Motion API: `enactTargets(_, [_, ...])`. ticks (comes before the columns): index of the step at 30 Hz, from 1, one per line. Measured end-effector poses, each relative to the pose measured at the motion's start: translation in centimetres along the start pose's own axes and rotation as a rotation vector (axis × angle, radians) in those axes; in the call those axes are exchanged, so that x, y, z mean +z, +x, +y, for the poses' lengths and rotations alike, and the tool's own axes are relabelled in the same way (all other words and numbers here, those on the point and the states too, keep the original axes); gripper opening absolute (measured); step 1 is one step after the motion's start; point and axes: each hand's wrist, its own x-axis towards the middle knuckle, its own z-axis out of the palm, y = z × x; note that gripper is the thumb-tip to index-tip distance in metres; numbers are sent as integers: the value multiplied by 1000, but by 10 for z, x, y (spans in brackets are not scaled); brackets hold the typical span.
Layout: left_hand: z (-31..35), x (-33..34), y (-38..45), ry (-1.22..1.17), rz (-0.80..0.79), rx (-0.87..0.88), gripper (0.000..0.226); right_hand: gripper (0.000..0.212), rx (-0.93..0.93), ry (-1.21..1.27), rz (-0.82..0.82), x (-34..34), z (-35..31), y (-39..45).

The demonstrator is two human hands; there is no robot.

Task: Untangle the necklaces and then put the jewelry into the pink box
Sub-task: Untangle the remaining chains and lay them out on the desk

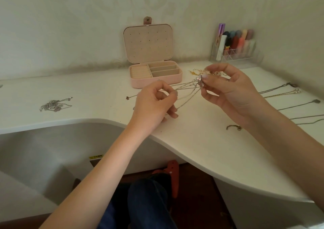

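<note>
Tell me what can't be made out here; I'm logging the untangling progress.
Head view only:
- Knot in the tangled chains: too thin and blurred to count strands.
- Pendant cluster, hidden by right hand fingers.
- Left hand: pinch point hidden by curled fingers.
- Chains at right: cut off by frame edge.

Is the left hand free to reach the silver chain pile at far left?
Probably not yet: the left hand pinches the tangled chains the right hand also holds. The desk towards the silver chain pile looks unobstructed.
</note>
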Motion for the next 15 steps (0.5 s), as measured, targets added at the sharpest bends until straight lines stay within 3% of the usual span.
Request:
enactTargets(3, [-5, -12, 1, 250, 89, 71, 9, 25, -13, 126, 28, -3, -7, 1])
enactTargets(6, [-12, -30, 2, 278, 143, 35, 8, 17, -51, 202, 76, -10, -12, 5])
enactTargets(15, [-21, -67, 1, -277, 286, -196, 9, 13, -108, 187, 176, -23, -7, 13])
